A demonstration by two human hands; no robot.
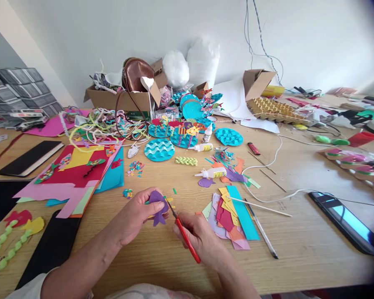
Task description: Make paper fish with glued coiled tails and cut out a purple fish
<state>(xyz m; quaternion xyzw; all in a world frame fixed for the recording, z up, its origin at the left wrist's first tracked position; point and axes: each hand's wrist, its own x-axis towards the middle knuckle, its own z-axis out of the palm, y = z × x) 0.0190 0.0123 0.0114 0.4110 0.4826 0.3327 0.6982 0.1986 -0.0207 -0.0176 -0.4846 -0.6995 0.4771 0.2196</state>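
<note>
Between the thumb and fingers of my left hand [140, 214] is a purple paper fish [157, 207], its tail pointing down. My right hand [195, 232] grips red-handled scissors [187, 238], whose blades reach up and left to the edge of the fish. Small yellow and green paper scraps [171, 199] lie just beyond the blades. Another purple paper fish [206, 182] rests flat on the table beside a white glue bottle [215, 172]. Right of my right hand lies a pile of coloured paper strips [227, 211] with a blue strip [243, 216].
Stacked coloured sheets [77, 170] lie at left. Blue decorated discs [159, 149] and more glue bottles stand mid-table. A cardboard box [112, 101] holds craft bits at the back. A pen [263, 232], a white cable [268, 166] and a phone [345, 222] are at right.
</note>
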